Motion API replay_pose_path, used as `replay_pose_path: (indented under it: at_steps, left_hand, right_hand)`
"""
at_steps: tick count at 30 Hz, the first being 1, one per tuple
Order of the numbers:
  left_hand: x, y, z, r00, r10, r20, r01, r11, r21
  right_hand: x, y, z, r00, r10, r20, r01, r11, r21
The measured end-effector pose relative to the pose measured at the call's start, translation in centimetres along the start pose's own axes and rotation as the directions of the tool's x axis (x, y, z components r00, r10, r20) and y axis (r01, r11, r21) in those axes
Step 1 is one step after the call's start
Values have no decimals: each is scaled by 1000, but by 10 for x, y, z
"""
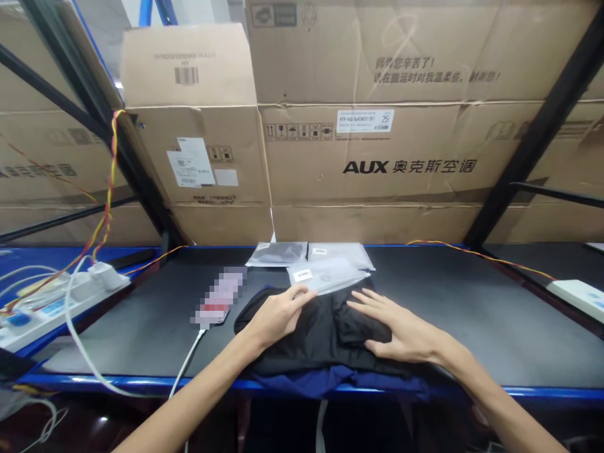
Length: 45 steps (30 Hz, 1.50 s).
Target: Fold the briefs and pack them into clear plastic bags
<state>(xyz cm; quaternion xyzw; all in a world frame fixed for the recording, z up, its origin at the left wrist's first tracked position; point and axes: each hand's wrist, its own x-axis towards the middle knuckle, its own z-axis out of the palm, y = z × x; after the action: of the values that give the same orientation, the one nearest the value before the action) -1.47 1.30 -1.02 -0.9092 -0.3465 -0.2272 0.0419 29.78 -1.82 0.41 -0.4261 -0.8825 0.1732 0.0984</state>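
"Where is the black garment?"

"The black garment (pixel 314 349) lies in the middle of the dark tabletop (pixel 481 321), right at the near side. Navy cloth (pixel 325 379) shows under it and spills over the blue rim (pixel 547 393)."

"And the hands?"

"The right hand (pixel 403 324) is spread loosely, fingers unclasped, resting against a bunched black fold (pixel 356 330) on the garment's right part. The left hand (pixel 278 313) is curled over the left part, thumb and forefinger at the close corner of the near pouch (pixel 330 277). Whether they pinch plastic, cloth or neither, I can't tell."

"Describe the pouches."

"Three, in cloudy plastic, with white labels (barcodes, by the look of them). The near pouch lies along the garment's far side, its zip edge running toward the right hand. Beyond it, side by side, are the far left pouch (pixel 278 253), with something dark inside, and the far right pouch (pixel 343 253), which looks pale; its contents are perhaps light too, though the plastic blurs them."

"What's around them?"

"On the left, a phone (pixel 219 299) on a white cable (pixel 189 353); farther left, a white power strip (pixel 66 308). Cardboard (pixel 377 220) stands behind, printed AUX."
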Motion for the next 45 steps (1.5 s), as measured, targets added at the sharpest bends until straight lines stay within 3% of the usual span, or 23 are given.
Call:
replay_pose_path:
  at_steps: [3, 8, 16, 21, 25, 31, 37, 41, 45]
  left_hand:
    - [0, -3, 2, 996, -37, -80, 29, 994, -104]
    - [3, 1, 1, 991, -99, -88, 80, 977, -199]
    - [6, 0, 9, 948, -252, -192, 258, 966, 5]
    - [6, 0, 9, 937, -254, -240, 264, 965, 9]
    - [6, 1, 9, 951, -199, -235, 202, 979, -9]
    - [5, -2, 17, 947, -148, -286, 169, 985, 47]
    - [6, -1, 17, 953, -180, -245, 202, 977, 67]
    - [6, 4, 13, 962, -171, -214, 179, 984, 15]
    - [7, 7, 10, 976, -131, -175, 115, 988, -99]
  right_hand:
    - [1, 2, 0, 999, -17, -33, 17, 1000, -18]
    - [4, 6, 9, 995, -21, -99, 12, 996, -91]
    - [7, 10, 24, 969, -38, -246, -3, 986, -167]
    - [0, 9, 12, 981, -82, -176, 78, 996, -31]
    - [0, 11, 14, 976, -75, -207, 66, 997, -50]
    - [2, 12, 23, 922, -136, -362, 85, 984, -154]
    - [-5, 0, 17, 855, -121, -505, 92, 992, -81]
    - [5, -20, 12, 858, -192, -476, 171, 981, -87]
    - [25, -31, 12, 900, -268, -344, 250, 963, -97]
